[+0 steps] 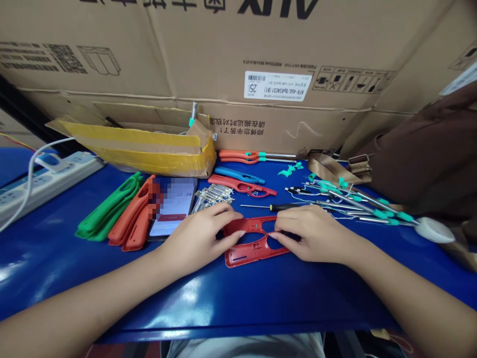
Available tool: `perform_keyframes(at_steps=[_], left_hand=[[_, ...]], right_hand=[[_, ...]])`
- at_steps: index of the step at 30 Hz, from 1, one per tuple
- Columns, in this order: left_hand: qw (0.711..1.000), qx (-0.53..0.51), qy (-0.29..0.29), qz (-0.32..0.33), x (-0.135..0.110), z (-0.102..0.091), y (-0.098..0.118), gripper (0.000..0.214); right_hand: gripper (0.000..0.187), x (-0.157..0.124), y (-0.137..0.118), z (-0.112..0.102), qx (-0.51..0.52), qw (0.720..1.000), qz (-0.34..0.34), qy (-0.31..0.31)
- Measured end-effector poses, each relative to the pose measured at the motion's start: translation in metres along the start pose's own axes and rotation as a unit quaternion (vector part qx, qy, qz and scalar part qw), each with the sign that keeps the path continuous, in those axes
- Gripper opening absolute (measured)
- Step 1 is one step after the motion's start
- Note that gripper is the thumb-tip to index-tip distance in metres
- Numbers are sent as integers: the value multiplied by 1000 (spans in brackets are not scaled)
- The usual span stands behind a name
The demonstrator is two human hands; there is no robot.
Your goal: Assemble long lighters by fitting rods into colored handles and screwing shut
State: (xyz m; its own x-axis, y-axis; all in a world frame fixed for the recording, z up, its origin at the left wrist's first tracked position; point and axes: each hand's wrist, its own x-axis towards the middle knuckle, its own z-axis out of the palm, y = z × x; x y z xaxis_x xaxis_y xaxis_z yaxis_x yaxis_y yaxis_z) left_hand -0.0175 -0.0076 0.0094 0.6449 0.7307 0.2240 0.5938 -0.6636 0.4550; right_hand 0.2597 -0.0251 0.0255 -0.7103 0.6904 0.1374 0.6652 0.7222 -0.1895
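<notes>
Two red plastic lighter casing halves lie on the blue table in front of me, inner sides up. My left hand (208,233) curls its fingers and thumb around the left end of the upper casing half (254,225). At the right end, my right hand (315,232) has its fingers bent over both pieces, with the thumb by the lower casing half (243,255). My right fingers partly hide the narrow ends. A screwdriver (286,207) with a black and yellow handle lies just beyond my right hand.
Green casings (108,209), orange casings (130,223) and a phone (173,219) lie left. Small clear parts (214,196) and assembled orange lighters (240,156) sit behind. Metal lighter tubes (357,204) with wires spread right. A yellow-taped carton (149,146) and a power strip (55,174) stand back left.
</notes>
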Motion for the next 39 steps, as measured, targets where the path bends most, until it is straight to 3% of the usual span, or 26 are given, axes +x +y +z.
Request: perform_keyframes(at_steps=[5, 9, 14, 17, 22, 30, 35, 39], left_hand=[[996, 3, -21, 83, 0, -6, 7, 32], [986, 45, -60, 148, -1, -6, 7, 34], [984, 58, -67, 154, -2, -2, 3, 24], [986, 61, -74, 140, -1, -2, 2, 21], [988, 65, -74, 121, 0, -2, 2, 21], [988, 79, -68, 111, 0, -3, 1, 21], [989, 86, -68, 104, 0, -3, 1, 21], [990, 87, -58, 97, -1, -2, -1, 20]], right_hand=[[25, -2, 13, -6, -35, 997, 46, 49], [14, -9, 31, -18, -101, 979, 141, 111], [20, -27, 65, -29, -193, 942, 274, 16], [29, -39, 87, -34, -204, 922, 329, 6], [9, -48, 110, -39, -178, 902, 392, -26], [4, -43, 104, -42, -153, 897, 414, -9], [12, -36, 95, -47, -158, 902, 396, 73], [9, -26, 79, -46, -106, 918, 322, 207]])
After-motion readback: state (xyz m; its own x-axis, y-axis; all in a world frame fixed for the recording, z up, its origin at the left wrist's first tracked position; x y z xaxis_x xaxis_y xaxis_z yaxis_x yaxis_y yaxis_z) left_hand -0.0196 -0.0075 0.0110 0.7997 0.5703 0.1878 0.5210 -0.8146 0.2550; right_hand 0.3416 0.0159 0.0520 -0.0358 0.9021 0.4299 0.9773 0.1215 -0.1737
